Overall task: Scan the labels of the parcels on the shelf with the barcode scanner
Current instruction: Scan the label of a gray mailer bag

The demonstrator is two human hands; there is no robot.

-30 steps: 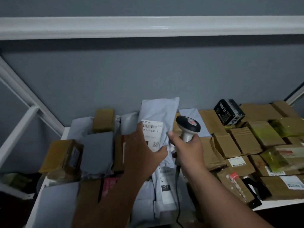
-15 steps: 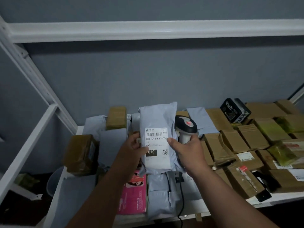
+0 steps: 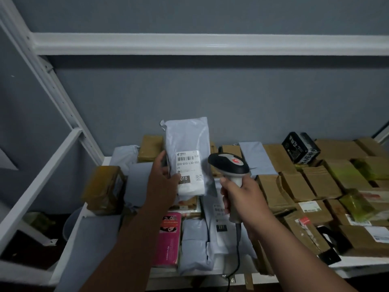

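My left hand point(image 3: 163, 183) grips a grey plastic mailer parcel point(image 3: 188, 142) by its left edge and holds it upright above the shelf. The parcel's white label point(image 3: 188, 165), with a barcode and the text 010-010-L30-551, faces me. My right hand point(image 3: 242, 194) holds the handle of a black and white barcode scanner point(image 3: 228, 164). The scanner's head sits just right of the label, a short gap away, and its cable point(image 3: 237, 256) hangs down over the shelf's front edge.
The white shelf point(image 3: 357, 268) is packed with parcels: brown cardboard boxes point(image 3: 315, 180) on the right, grey mailers point(image 3: 194, 247) and a pink packet point(image 3: 169, 237) in front, a black box point(image 3: 300, 147) at the back. A white frame post point(image 3: 52, 81) slants at left, a beam point(image 3: 210, 44) runs overhead.
My left hand has lifted the grey mailer and turned its label into full view. My right hand has left the parcel's edge and swung the scanner head out to the right of the label.
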